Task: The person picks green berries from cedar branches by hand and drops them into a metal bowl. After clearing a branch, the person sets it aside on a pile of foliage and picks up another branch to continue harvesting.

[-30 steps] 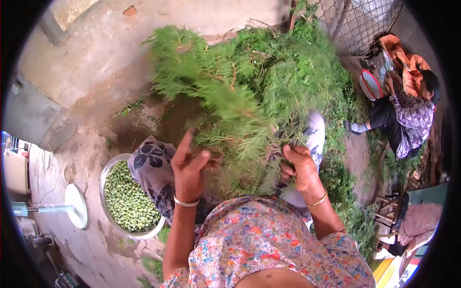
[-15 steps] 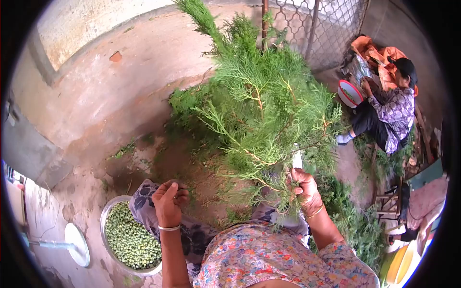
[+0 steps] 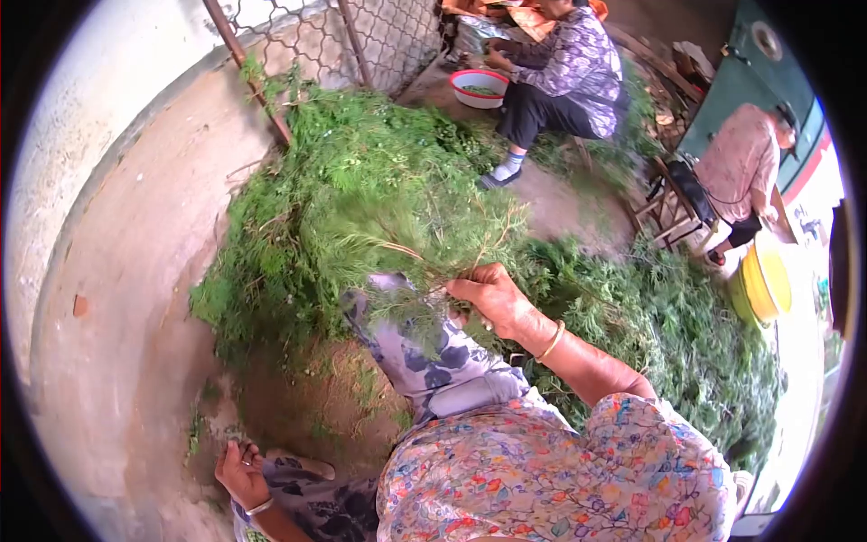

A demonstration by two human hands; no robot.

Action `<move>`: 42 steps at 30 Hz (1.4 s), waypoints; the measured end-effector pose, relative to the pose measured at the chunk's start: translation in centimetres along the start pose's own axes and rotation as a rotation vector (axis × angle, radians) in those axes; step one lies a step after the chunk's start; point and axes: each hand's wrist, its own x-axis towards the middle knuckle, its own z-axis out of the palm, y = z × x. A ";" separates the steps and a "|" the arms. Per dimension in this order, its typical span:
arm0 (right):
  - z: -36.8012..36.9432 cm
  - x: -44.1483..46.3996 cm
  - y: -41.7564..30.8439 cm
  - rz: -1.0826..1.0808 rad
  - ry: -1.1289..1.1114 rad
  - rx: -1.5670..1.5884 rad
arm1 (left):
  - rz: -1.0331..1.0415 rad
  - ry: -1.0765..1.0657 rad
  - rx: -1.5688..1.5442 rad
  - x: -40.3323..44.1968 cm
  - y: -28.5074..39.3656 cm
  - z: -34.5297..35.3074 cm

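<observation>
My right hand [image 3: 495, 303] is closed round the stem end of a leafy green branch [image 3: 397, 244], held over my right knee. The branch's feathery tips blur against a large heap of green branches [image 3: 271, 226] behind it. At the lower left, my left hand [image 3: 242, 474] is beside my left knee with its fingers curled together. Whatever its fingertips hold, if anything, is too small to make out. A bit of the green pods [image 3: 256, 537] shows at the bottom edge, mostly hidden below my left leg.
A person [image 3: 569, 77] sits at the top beside a red-rimmed white bowl [image 3: 480, 89]. Another person [image 3: 741, 167] sits at the right near a yellow tub [image 3: 766, 282]. More cut greenery [image 3: 668, 334] lies at the right. A wire mesh [image 3: 312, 45] stands behind the heap.
The view has swung to the right. The branch, upright and spread in my right hand before, is now lower over the heap. My left hand has moved down beside my left knee.
</observation>
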 end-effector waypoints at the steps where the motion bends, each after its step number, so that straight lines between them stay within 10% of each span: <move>1: -1.0 0.1 0.6 -0.047 0.065 -0.008 | -0.004 -0.003 0.002 0.1 -0.3 0.0; 3: -6.4 2.2 5.4 -0.451 0.113 -0.304 | -0.034 -0.002 -0.008 0.1 -0.4 0.2; 4: -6.4 0.0 2.4 -0.018 0.279 0.174 | -0.063 0.002 -0.017 0.1 -0.4 0.5; 6: -10.3 -2.1 1.4 0.146 0.702 0.324 | -0.084 -0.044 -0.043 1.2 -1.0 -0.2; 7: -16.5 -3.3 5.8 -0.151 0.564 0.181 | -0.100 -0.068 -0.062 1.9 -1.3 -0.5; 9: -23.4 -8.1 4.9 -0.074 1.060 0.408 | -0.145 -0.102 -0.090 2.8 -1.6 -0.8; 12: -35.7 -19.1 8.0 -0.626 1.502 0.206 | -0.222 -0.125 -0.116 3.6 -2.2 -1.4; 13: -36.0 -23.9 7.0 -0.303 1.585 0.112 | -0.207 -0.158 -0.098 3.8 -2.2 -1.7; 16: -45.3 -27.6 16.7 -0.310 1.411 -0.613 | -0.148 -0.107 -0.096 1.2 -0.8 0.4; 20: -36.2 -15.7 18.7 0.375 1.012 0.385 | -0.097 -0.004 -0.054 0.1 -0.4 1.0; 33: 4.9 10.6 -2.9 -0.313 0.042 0.008 | -0.137 0.161 0.071 -1.7 0.6 -0.1; 42: 19.4 13.9 -3.9 -0.139 -0.697 -0.412 | 0.104 -0.259 0.847 7.3 1.9 6.0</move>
